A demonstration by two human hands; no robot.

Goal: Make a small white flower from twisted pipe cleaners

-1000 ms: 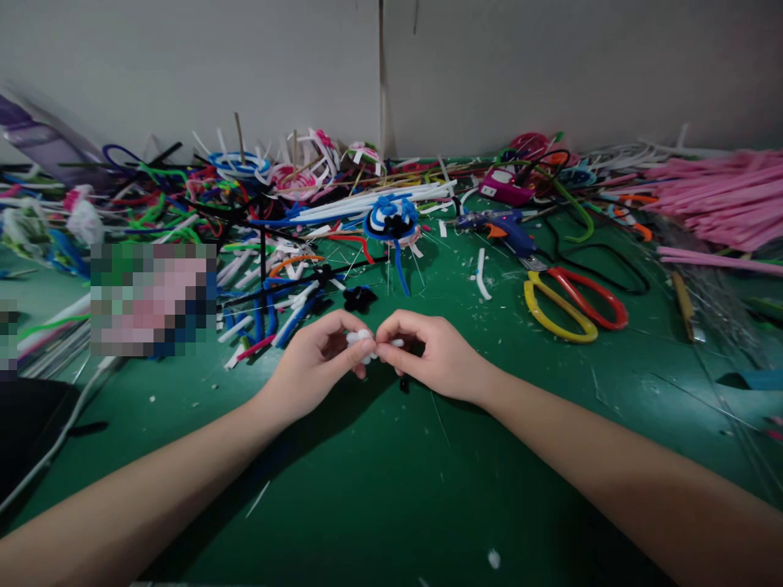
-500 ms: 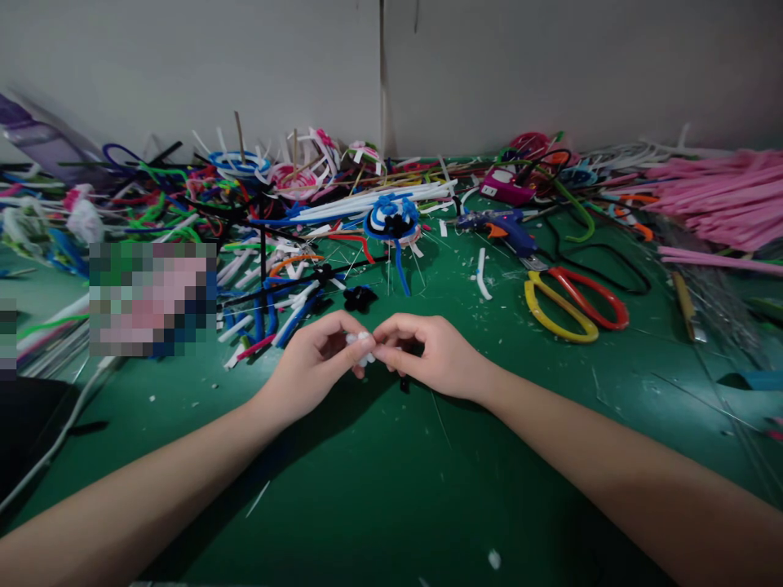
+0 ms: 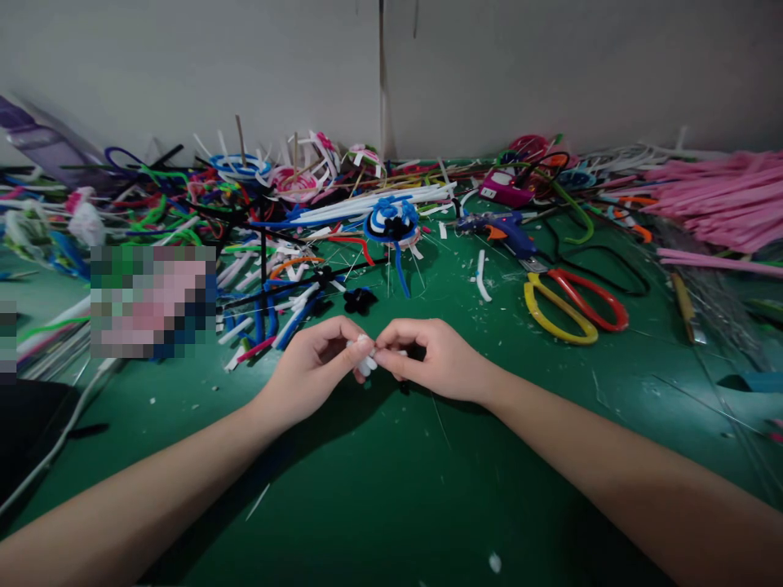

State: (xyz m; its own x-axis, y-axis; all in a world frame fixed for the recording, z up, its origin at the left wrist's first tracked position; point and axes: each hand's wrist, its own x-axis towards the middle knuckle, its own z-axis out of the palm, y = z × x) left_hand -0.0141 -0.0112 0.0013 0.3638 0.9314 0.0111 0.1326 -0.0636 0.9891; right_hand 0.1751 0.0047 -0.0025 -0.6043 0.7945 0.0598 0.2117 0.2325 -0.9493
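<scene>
Centre frame: left hand (image 3: pixel 309 363) pinches a white pipe-cleaner piece (image 3: pixel 367 364); right hand (image 3: pixel 439 359) pinches its edge, seemingly shaping it, contact half-hidden; further bending would want a steady left pinch.

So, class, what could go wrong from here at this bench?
The white chenille piece pinched between the left hand and right hand might slip and get lost among the cut chenille stems.
The glue gun lies beyond the right hand; if hot, it could burn.
The scissors lie with blades mostly hidden, so a careless reach might nick a finger.
</scene>
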